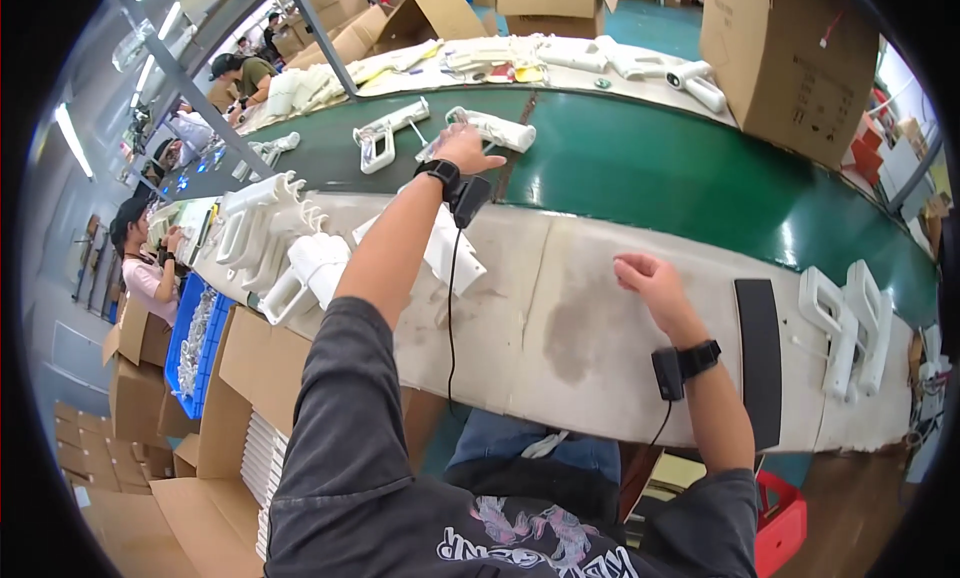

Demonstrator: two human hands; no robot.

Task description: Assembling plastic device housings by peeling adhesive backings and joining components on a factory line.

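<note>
My left hand (462, 150) reaches out over the green conveyor belt, its thumb stretched to the side. Its fingers are at a white plastic device with a loop handle and a round barrel (505, 130), and partly cover it; no firm grip shows. To the left on the belt lies another white loop-handled device (385, 138). My right hand (648, 278) hovers above the pale worktable (530, 288), fingers curled in, with nothing visible in them. Under my left forearm, a white device body (452, 250) lies on the table, partly hidden.
Several white devices with coiled cords (265, 228) crowd the table's left. A black strip (758, 363) and more white devices (845, 323) lie right. A large carton (790, 68) stands behind the belt. A blue crate (197, 348) is at left, near a co-worker (145, 263).
</note>
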